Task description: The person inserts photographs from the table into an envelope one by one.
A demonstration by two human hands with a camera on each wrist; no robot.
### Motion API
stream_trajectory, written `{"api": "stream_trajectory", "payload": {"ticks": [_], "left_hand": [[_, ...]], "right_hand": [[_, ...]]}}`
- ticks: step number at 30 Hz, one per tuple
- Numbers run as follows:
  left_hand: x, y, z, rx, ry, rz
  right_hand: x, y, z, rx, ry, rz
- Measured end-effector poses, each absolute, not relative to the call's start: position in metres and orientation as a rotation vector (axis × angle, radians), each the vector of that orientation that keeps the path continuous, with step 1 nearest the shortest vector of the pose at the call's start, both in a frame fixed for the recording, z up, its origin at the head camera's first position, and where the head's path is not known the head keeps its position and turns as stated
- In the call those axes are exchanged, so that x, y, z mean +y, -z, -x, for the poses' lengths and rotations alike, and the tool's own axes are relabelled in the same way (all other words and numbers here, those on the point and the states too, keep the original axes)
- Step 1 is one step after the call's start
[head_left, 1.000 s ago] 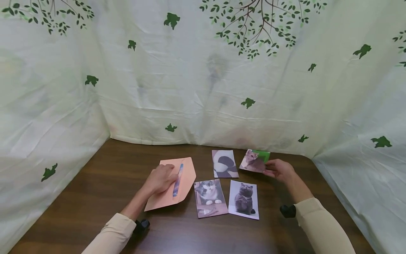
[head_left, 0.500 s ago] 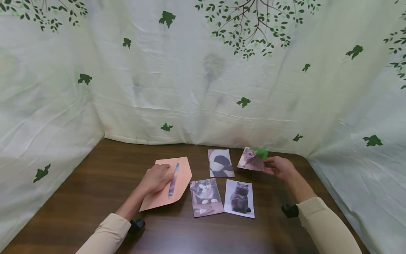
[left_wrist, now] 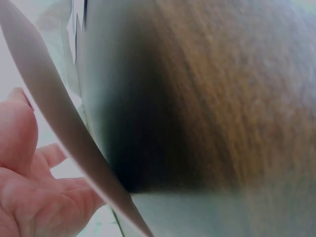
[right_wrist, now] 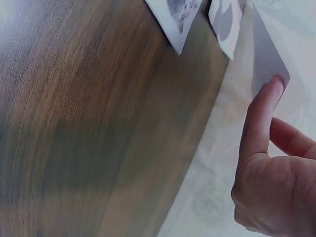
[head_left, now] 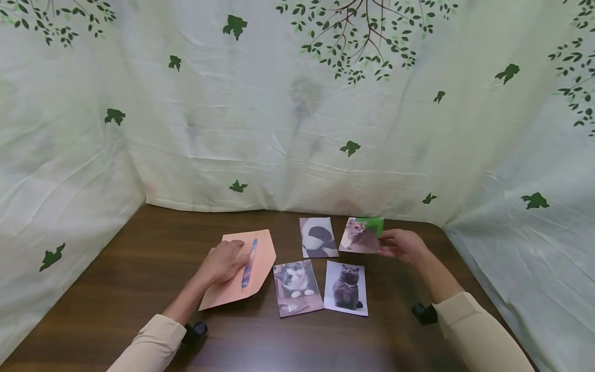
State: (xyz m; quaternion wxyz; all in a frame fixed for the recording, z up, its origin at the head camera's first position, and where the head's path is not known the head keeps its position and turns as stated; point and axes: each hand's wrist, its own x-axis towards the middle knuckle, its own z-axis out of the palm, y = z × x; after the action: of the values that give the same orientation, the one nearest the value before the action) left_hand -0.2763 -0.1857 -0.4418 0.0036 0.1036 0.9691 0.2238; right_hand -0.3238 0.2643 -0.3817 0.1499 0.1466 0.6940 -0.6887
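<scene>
My left hand (head_left: 226,262) grips a peach envelope (head_left: 264,262) at the left of the table. A long slit in its face shows a strip of blue-purple inside. In the left wrist view the envelope (left_wrist: 58,111) appears edge-on, tilted up off the wood, with the palm behind it. At the back right, my right hand (head_left: 403,246) pinches the right edge of a photo print (head_left: 360,241) of a kitten against green. The right wrist view catches that print (right_wrist: 266,61) from its plain side, with the thumb and a finger at one corner.
Nearby on the brown wooden table (head_left: 288,351) lie a print with a dark rounded shape (head_left: 318,237), a print of a grey-and-white kitten (head_left: 298,289) and a print of a dark grey cat (head_left: 346,288). A leaf-patterned white cloth (head_left: 279,119) hangs behind the table.
The kitten print tipped up slightly and then settled lower, closer to the print on its left, with my right hand still holding it. The view turned a little right; the left hand keeps its grip.
</scene>
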Motion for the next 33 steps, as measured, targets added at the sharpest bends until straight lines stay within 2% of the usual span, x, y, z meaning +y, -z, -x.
{"api": "stream_trajectory", "payload": {"ticks": [33], "left_hand": [[-0.187,0.442,0.274,3.063,-0.714,-0.383]], "right_hand": [[0.139,0.395,0.315,1.948,1.975,-0.304]]}}
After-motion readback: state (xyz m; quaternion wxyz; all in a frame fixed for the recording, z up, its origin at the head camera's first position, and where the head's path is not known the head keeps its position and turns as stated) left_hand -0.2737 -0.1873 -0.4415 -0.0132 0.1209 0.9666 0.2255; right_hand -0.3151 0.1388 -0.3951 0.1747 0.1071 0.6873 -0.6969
